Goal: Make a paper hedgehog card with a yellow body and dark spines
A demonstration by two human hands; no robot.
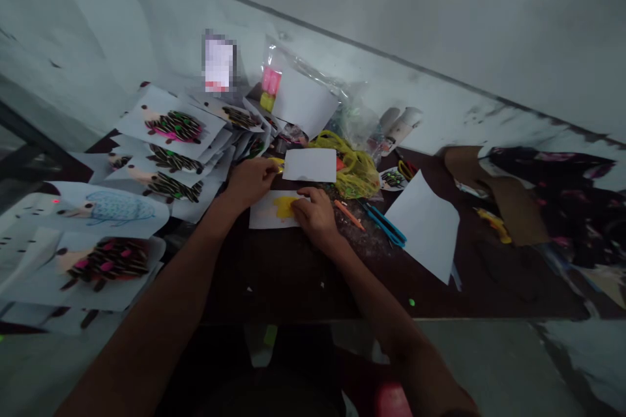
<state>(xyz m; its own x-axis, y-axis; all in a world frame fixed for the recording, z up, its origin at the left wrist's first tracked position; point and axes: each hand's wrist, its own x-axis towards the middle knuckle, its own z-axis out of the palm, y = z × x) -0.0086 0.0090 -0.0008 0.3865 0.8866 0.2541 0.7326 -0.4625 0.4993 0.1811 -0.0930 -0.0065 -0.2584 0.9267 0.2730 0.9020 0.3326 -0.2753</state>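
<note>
A small white sheet (261,218) with a yellow shape (284,206) on it lies on the dark table (288,273). My right hand (317,215) rests on the sheet's right side, its bent fingertips at the yellow shape; whatever they hold is too small to make out. Above the sheet's left part, my left hand (252,181) pinches a small yellow piece (278,163). Just beyond both hands lies a blank white card (310,165).
Papers with hedgehog pictures (173,125) are piled at the left. Right of my hands are an orange tool (349,215), blue scissors (386,224), a yellow net bag (359,172) and a white sheet (425,225). Dark patterned cloth (562,189) lies at the far right.
</note>
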